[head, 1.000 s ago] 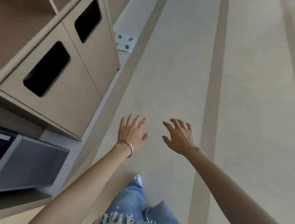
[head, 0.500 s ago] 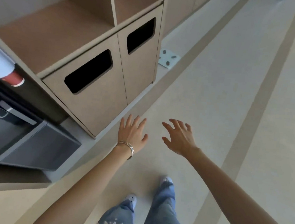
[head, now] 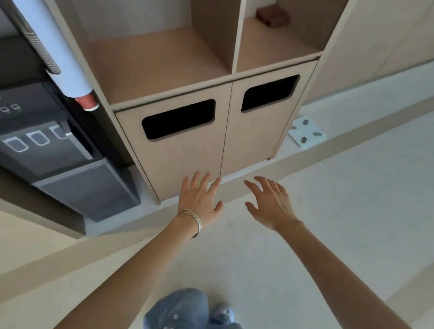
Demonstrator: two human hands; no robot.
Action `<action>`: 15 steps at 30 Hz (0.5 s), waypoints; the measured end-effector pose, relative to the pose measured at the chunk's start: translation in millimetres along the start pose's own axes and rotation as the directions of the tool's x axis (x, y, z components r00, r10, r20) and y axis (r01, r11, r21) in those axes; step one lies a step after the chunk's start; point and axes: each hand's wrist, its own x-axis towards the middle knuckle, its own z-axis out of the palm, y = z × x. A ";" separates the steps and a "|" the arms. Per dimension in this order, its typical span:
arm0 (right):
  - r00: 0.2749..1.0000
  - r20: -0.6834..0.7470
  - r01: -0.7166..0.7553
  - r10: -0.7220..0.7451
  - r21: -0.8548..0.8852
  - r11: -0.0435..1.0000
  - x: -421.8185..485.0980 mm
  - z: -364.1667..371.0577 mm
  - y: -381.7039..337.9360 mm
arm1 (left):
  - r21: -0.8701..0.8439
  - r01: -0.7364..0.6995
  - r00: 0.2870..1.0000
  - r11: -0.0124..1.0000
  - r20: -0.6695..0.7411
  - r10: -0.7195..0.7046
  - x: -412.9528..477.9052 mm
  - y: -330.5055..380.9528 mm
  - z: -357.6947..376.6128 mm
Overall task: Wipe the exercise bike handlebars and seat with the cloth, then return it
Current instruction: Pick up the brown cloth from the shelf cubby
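Note:
A small brown folded cloth (head: 272,16) lies at the back of the right open shelf of a beige cabinet (head: 190,159). My left hand (head: 199,199), with thin bangles on the wrist, is stretched out low in front of the cabinet's left door, fingers spread and holding nothing. My right hand (head: 270,203) is beside it, also empty with fingers apart, over the floor just in front of the cabinet's base. No exercise bike is in view.
The cabinet's two lower doors each have a dark slot (head: 178,119). A black water dispenser (head: 41,146) with a cup tube (head: 60,53) stands to the left. A pale floor plate (head: 306,131) lies at the cabinet's right. Open floor stretches to the right.
The view has swung left and up toward the cabinet, bringing its open shelves and the brown cloth into sight. Both hands stay outstretched and empty, now closer to the cabinet doors.

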 end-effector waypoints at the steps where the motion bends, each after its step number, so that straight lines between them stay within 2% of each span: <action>1: 1.000 -0.006 0.021 -0.021 -0.002 1.000 8.6 -1.3 0.7 | 0.004 0.017 1.000 1.000 -0.001 -0.017 3.6 -2.4 -2.8; 7: 0.992 0.009 0.125 -0.124 -0.015 0.992 63.3 -9.6 7.4 | 0.022 0.077 0.997 0.997 -0.014 -0.077 41.8 -15.7 -13.4; 15: 0.996 -0.011 0.085 -0.085 -0.053 0.995 129.1 -36.1 53.5 | 0.030 0.001 0.997 1.000 -0.072 0.001 141.1 -6.3 -22.0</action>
